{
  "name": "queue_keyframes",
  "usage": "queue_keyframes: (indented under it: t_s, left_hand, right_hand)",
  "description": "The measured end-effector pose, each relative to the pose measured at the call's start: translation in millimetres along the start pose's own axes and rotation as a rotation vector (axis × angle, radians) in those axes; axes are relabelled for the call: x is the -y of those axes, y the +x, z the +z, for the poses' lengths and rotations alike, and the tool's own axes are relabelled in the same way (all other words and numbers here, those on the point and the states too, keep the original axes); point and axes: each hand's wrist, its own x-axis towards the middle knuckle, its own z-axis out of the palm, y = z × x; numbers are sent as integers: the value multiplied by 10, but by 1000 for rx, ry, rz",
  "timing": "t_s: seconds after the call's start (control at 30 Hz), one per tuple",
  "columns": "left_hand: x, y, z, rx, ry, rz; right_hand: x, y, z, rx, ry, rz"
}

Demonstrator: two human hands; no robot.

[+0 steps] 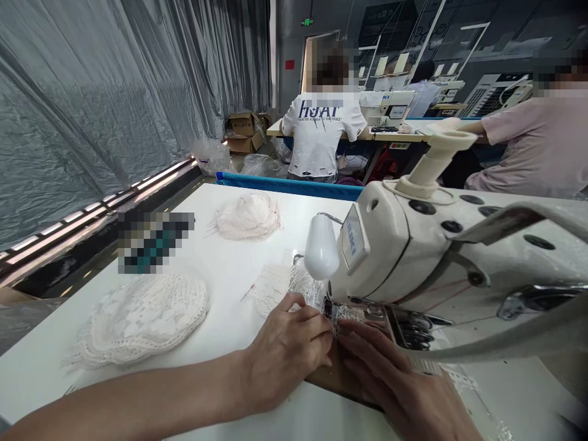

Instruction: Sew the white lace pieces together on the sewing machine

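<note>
A white sewing machine (413, 245) stands on the white table (220, 257), its head reaching left over a piece of white lace (285, 285). My left hand (285, 352) lies on the lace just left of the needle, fingers curled and pressing the fabric down. My right hand (395, 380) rests flat next to it, fingers stretched toward the presser foot and touching the lace. The needle area itself is partly hidden by the machine head and a white lamp bulb (320, 248).
A stack of white lace pieces (142, 318) lies at the left front, another pile (248, 217) farther back. Plastic sheeting (92, 92) hangs at the left. Two other people (324, 122) sit at sewing tables behind; cardboard boxes (245, 131) stand on the floor.
</note>
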Motion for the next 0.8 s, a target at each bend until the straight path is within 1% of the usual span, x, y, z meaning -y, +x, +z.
queue_keyframes:
  t_s: [0.27,0.57,0.8]
  left_hand:
    - [23,-32,40,-15,-7,-2]
    - [11,-13,13,-30,9,14]
    - [9,-20,4,-19,28,15]
  right_hand:
    - [-5,2,6,-6,-23,-13]
    - [-6,-10,-20,-11,-35,-26]
    - [-34,-20,-39,32,-37,-59]
